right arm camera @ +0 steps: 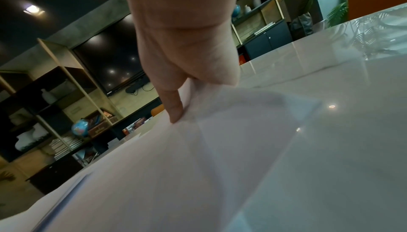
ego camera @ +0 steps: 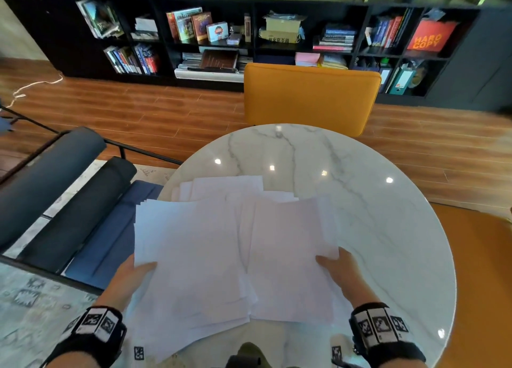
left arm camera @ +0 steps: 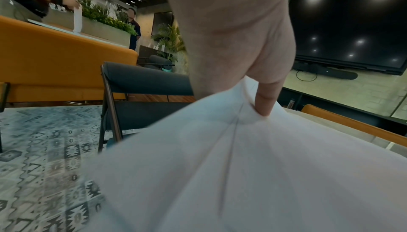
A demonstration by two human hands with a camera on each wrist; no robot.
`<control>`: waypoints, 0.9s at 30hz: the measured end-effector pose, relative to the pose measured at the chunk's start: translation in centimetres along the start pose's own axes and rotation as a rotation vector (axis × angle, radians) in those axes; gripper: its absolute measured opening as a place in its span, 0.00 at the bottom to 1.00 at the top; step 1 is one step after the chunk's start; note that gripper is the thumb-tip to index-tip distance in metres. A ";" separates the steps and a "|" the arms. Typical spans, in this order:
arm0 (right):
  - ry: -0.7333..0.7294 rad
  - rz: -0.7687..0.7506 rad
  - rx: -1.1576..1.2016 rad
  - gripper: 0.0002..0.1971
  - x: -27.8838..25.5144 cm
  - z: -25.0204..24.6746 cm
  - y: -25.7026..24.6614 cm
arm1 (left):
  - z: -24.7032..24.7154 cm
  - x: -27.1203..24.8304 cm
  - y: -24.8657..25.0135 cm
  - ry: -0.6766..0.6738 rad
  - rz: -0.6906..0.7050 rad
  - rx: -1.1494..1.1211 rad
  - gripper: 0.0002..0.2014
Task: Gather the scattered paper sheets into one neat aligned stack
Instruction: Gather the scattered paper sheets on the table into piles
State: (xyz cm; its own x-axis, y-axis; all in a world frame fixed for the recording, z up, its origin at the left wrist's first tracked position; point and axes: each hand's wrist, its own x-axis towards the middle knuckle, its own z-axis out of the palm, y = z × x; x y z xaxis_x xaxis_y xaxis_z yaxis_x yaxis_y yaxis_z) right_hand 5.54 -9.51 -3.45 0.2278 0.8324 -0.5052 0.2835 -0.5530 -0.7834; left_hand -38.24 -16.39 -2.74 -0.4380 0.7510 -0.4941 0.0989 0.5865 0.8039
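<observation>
A loose fan of several white paper sheets (ego camera: 221, 245) lies across the near left part of the round marble table (ego camera: 374, 201), some hanging past its left edge. My left hand (ego camera: 135, 276) grips the fan's left edge, thumb on top (left arm camera: 266, 103), fingers hidden beneath the sheets (left arm camera: 242, 166). My right hand (ego camera: 336, 268) pinches the right edge, thumb pressing on the top sheet (right arm camera: 176, 113), other fingers under the paper (right arm camera: 198, 157). More sheets (ego camera: 227, 186) stick out unevenly at the far side of the fan.
An orange chair (ego camera: 310, 98) stands beyond the table and an orange seat (ego camera: 476, 270) at its right. A dark blue chair (ego camera: 69, 195) sits close on the left above a patterned rug (ego camera: 27, 298). Black bookshelves (ego camera: 221, 35) line the far wall.
</observation>
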 end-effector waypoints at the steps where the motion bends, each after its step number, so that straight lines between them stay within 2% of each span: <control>1: -0.016 -0.004 0.012 0.17 0.0 -0.5 -0.1 | 0.0 0.0 0.0 -0.007 -0.003 -0.015 0.19; 4: -0.042 -0.008 0.064 0.16 0.3 -2.2 -0.2 | 0.1 0.1 0.4 -0.043 0.003 -0.004 0.19; 8: 0.005 0.015 0.146 0.16 1.2 -4.3 -0.2 | -0.3 1.0 0.4 -0.031 0.026 0.034 0.18; 11: 0.021 0.039 0.310 0.19 1.6 -5.2 -0.7 | -0.4 1.3 0.8 -0.045 0.053 0.032 0.20; 13: 0.000 0.025 0.428 0.23 1.5 -5.3 -1.4 | -0.4 1.5 1.2 -0.055 0.058 0.024 0.20; 15: -0.037 0.024 0.469 0.36 1.2 -4.6 -2.1 | -0.2 1.4 1.9 -0.062 0.063 0.016 0.18; 17: -0.073 0.015 0.479 0.40 0.7 -2.8 -2.8 | 0.2 1.3 2.6 -0.083 0.073 0.015 0.18; 19: -0.114 -0.003 0.470 0.34 -0.1 -0.3 -3.5 | 0.4 1.4 2.9 -0.123 0.087 0.009 0.19; 22: -0.166 -0.015 0.370 0.18 -1.6 4.2 -4.2 | 0.6 1.7 3.0 -0.150 0.069 -0.028 0.18; 24: -0.183 -0.014 0.278 0.15 -2.5 7.2 -4.3 | 0.8 2.0 3.2 -0.156 0.015 -0.103 0.18; 25: -0.193 -0.022 0.237 0.17 -2.9 8.8 -4.3 | 0.8 2.2 3.4 -0.150 -0.027 -0.123 0.21; 27: -0.201 -0.043 0.137 0.21 -3.7 11.6 -4.6 | 0.7 3.0 3.1 -0.163 -0.111 -0.127 0.35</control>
State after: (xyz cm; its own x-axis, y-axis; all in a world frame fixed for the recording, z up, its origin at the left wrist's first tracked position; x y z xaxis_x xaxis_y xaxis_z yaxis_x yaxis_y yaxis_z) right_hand -7.42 -9.62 -2.23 0.0243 0.8530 -0.5213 0.1569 -0.5183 -0.8407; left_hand -38.66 -12.09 -1.96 -0.2884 0.7290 -0.6208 -0.0601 0.6333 0.7716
